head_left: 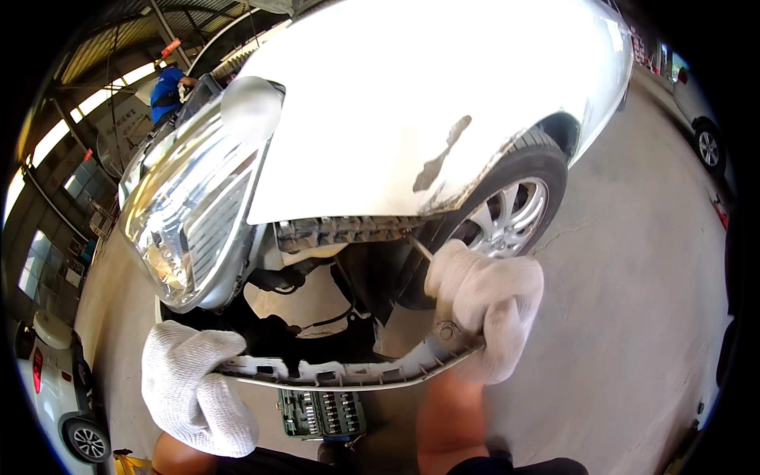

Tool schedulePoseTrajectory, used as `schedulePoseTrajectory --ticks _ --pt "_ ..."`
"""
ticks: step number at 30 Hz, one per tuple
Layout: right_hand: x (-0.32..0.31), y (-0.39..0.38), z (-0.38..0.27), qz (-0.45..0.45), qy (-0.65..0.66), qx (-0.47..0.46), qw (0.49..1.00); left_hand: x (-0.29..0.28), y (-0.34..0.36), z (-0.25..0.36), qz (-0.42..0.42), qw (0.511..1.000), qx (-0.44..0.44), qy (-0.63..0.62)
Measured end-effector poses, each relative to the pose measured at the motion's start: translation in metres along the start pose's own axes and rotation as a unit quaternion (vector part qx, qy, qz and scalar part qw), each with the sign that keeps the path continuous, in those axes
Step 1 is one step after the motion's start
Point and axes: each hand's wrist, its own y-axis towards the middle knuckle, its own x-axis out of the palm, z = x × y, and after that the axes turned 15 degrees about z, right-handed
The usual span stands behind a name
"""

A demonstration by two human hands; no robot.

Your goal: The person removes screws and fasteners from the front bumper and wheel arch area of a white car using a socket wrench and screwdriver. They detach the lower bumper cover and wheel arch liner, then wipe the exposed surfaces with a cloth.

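Note:
My left hand (194, 388), in a white knit glove, grips the left part of the loosened bumper cover (340, 375), whose notched upper edge curves across in front of me. My gloved right hand (491, 305) is closed round a tool with a thin shaft (420, 248), seemingly a screwdriver; its handle is hidden in the glove. The shaft points up at the right end of a dark ribbed bracket (340, 230) under the white fender (348, 134). Below this hand, the bumper cover's right end touches the glove. A gap separates cover and bracket.
The headlight (198, 198) sits left of the fender, which has a scraped patch. A front wheel (507, 214) stands right of the bracket. An open socket set (323, 413) lies on the floor below. A person in blue (166, 91) works at far left; other cars stand at both sides.

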Motion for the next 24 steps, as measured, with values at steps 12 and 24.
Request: schedulePoseTrajectory --ticks 12,24 --pt "-0.014 0.021 -0.001 -0.156 0.008 0.009 0.988 0.003 0.019 -0.013 0.046 0.988 0.13 -0.068" --pt "0.005 -0.027 -0.003 0.134 0.005 0.03 0.991 0.007 0.007 -0.013 0.099 0.99 0.056 -0.084"
